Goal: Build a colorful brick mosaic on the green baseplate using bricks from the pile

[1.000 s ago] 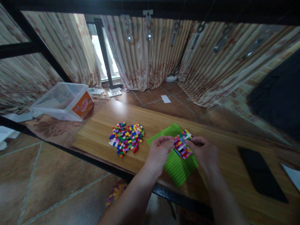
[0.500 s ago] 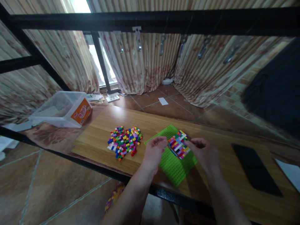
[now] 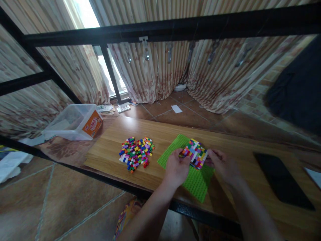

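Note:
A multicoloured panel of toy building bricks is over the green studded baseplate. My left hand is closed on the panel's left side, thumb and fingers at its edge. At the opposite edge, the fingers of my right hand pinch the panel's right side. Whether the panel is attached to the baseplate or lifted off it, I cannot tell. Part of its lower left edge is hidden by my left hand. A pile of loose coloured bricks lies on the wooden tabletop, left of the baseplate.
A clear plastic box with an orange label stands beyond the tabletop's left end. Towards the right lies a flat black object, with white paper past it. A black metal bar crosses in front of the curtains.
My left hand has moved right, from beside the panel onto its left edge. My right hand now grips the right edge. The panel looks slightly turned, and the camera view has tilted.

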Tool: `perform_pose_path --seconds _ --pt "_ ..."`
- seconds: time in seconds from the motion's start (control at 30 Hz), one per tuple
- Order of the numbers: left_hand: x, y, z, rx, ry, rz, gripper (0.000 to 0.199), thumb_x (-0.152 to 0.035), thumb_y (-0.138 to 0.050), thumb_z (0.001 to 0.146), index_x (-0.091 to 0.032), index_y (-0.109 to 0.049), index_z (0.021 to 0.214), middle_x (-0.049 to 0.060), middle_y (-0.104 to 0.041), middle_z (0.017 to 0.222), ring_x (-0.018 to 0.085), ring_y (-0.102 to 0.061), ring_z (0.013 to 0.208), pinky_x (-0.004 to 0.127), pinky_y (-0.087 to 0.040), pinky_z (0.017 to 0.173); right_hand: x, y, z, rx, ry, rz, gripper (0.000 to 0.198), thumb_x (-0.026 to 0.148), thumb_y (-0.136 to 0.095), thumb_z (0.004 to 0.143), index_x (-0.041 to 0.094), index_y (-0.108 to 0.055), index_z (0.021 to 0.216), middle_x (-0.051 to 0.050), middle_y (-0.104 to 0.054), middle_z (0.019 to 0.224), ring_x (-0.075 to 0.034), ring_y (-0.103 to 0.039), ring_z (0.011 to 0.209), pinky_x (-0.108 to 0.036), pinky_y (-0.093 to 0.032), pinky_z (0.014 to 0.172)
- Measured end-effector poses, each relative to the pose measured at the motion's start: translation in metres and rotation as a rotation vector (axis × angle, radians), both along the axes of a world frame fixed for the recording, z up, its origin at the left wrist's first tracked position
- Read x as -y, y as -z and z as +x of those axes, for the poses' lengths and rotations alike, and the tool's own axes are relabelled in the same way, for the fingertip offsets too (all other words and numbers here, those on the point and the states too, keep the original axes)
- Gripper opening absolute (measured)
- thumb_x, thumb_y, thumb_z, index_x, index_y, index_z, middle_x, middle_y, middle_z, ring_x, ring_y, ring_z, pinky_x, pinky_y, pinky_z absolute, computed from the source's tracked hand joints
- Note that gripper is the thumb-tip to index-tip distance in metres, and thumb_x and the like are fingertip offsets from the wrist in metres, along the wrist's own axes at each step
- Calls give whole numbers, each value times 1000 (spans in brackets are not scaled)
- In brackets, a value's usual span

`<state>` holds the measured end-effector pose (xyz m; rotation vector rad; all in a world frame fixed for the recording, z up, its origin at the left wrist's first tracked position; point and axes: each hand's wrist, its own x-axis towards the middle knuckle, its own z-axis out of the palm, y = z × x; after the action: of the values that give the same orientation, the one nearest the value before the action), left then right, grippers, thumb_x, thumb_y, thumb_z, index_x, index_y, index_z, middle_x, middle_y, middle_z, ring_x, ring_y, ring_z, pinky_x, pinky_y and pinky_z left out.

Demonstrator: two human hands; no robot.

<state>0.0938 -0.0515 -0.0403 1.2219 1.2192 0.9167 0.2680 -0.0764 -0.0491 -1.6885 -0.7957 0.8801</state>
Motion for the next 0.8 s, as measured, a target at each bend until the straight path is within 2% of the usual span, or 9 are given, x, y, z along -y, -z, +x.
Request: perform_pose_path --seconds 0.23,0.43,0.57,0.63,0.7,0.8 --pt "5 -4 0 90 67 -20 27 -15 -61 80 -15 -66 107 12 -75 104 21 -72 86 31 -54 79 -7 0 3 27 43 65 22 41 -67 79 20 -70 85 -9 -76 73 -25 -71 63 -40 -60 64" --pt "8 -7 -4 74 93 -10 26 -19 -61 80 -16 -66 105 10 -75 98 20 -70 83 30 -53 75 -9 4 8 282 6 7 34 48 -62 82 17 -73 90 -9 -76 76 -24 -71 66 -37 -56 64" --pt "11 -3 -2 90 95 -76 27 -22 -64 79 -18 -67 106 7 -73 90 20 -67 78 29 -50 69 -8 2 10 402 1 -15 37 49 -60 81 16 -74 92 -10 -76 79 -25 -70 70 -38 -53 67" --pt "13 -4 -1 100 60 -136 30 -24 -66 78 -19 -67 108 6 -72 86 19 -64 73 28 -47 64 -7 -3 7 482 26 1 36 48 -60 80 18 -74 94 -11 -76 81 -27 -70 71 -40 -52 68" --pt "15 -8 -1 113 -43 -162 36 -27 -70 77 -19 -65 112 6 -70 87 19 -63 72 28 -46 62 -5 -12 -2 592 87 25 35 47 -60 82 19 -74 98 -14 -76 85 -28 -69 73 -42 -51 70" --pt "19 -22 -7 164 -200 30 32 -31 -64 85 -21 -63 116 8 -69 100 20 -63 85 30 -48 73 -3 -25 -24 623 106 139 35 46 -57 86 19 -73 102 -16 -75 97 -28 -70 83 -41 -52 77"
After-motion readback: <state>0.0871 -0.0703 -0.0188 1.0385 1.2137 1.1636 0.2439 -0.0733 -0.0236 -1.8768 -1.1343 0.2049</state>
